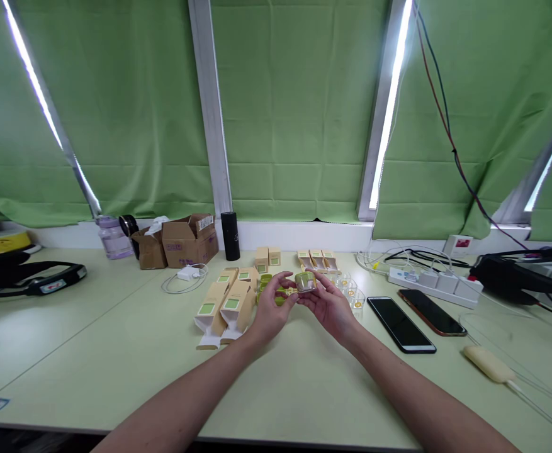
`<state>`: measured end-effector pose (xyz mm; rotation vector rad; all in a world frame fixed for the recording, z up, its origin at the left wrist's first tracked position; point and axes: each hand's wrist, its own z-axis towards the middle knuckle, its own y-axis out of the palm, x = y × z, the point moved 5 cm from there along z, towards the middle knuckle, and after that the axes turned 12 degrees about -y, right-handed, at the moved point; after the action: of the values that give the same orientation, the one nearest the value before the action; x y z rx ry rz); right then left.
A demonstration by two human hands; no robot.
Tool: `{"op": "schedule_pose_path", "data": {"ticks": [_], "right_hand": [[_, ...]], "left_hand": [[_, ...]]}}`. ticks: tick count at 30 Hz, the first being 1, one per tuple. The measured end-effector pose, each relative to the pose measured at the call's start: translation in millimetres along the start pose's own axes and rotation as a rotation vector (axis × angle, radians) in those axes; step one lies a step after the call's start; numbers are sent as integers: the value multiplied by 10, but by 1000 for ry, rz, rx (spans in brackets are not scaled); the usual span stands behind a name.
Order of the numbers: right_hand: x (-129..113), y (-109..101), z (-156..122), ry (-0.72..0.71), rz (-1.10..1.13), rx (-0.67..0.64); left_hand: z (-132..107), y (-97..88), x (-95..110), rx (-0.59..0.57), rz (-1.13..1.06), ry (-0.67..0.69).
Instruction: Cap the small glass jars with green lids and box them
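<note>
A small clear jar with a green band at its top point(306, 282) is held up over the table in my right hand point(328, 305), fingers closed around its side and base. Close beside it on the left is my left hand point(274, 302), its fingers curled in a pinch. Something small and yellowish shows at those fingertips, too small to name. Behind my left hand lie several green lids point(265, 278), partly covered by it. Several clear cups with yellow centres point(358, 301) stand just beyond my right hand. Open kraft boxes with green labels point(213, 308) lie left of my left hand.
Smaller kraft boxes point(274, 257) and open box trays point(317, 260) sit farther back. Two phones point(401, 324), a power strip point(433, 283) and a cream mouse-shaped device point(489, 363) are on the right. Cardboard boxes point(188, 242), a black cylinder point(230, 236) and a purple bottle point(114, 238) line the back left.
</note>
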<state>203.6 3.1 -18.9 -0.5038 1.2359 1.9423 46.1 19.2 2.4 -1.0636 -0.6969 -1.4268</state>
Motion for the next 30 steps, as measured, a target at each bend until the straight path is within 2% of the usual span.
{"op": "schedule_pose_path", "data": {"ticks": [4, 10, 24, 30], "right_hand": [[54, -100, 24, 28, 36, 31], [85, -148, 43, 16, 2, 8], [-115, -23, -40, -83, -161, 88], [-113, -47, -23, -116, -242, 82]], "left_hand": [[-8, 17, 15, -27, -17, 7], [-14, 17, 32, -32, -22, -2], [21, 41, -88, -71, -36, -125], [10, 39, -74, -94, -41, -121]]}}
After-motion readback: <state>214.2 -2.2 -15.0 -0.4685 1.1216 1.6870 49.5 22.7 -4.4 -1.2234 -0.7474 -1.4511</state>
